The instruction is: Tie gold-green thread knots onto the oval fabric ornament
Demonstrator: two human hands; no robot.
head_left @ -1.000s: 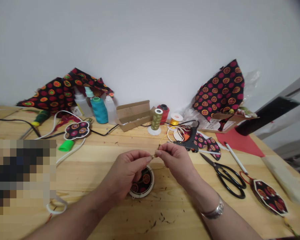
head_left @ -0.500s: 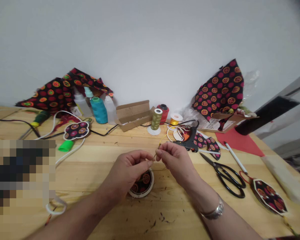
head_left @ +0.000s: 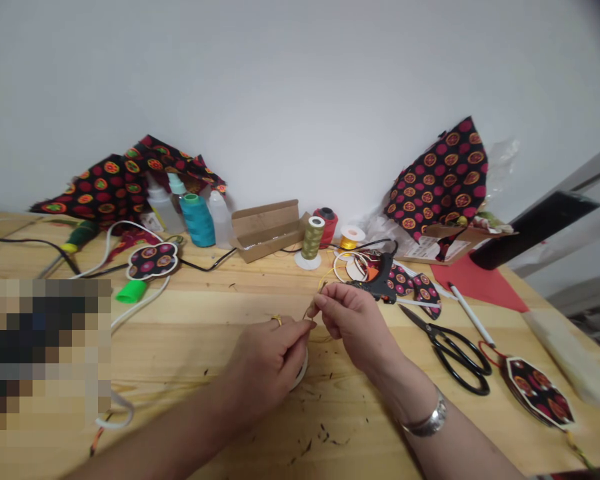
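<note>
My left hand [head_left: 270, 357] is closed, knuckles up, over a round white-rimmed fabric disc [head_left: 303, 369], of which only the right rim shows. Its fingertips pinch a thin yellow thread [head_left: 316, 301] next to my right hand [head_left: 353, 320], which also pinches that thread just above. The thread runs up and back toward the spools. A small loop of yellow thread [head_left: 277, 319] shows above my left knuckles. A metal watch sits on my right wrist.
Black scissors [head_left: 453, 350], a white pen [head_left: 470, 313] and a glue gun [head_left: 380, 280] lie to the right. Thread spools [head_left: 313, 239], squeeze bottles [head_left: 163, 203], an open cardboard box [head_left: 265, 230], patterned fabric [head_left: 443, 180], fabric ornaments [head_left: 153, 260] and cables crowd the back. Thread snippets litter the wooden table [head_left: 205, 327].
My left hand has dropped and turned palm down over the fabric disc, hiding most of it. My right hand stayed almost in place, still pinching the thread.
</note>
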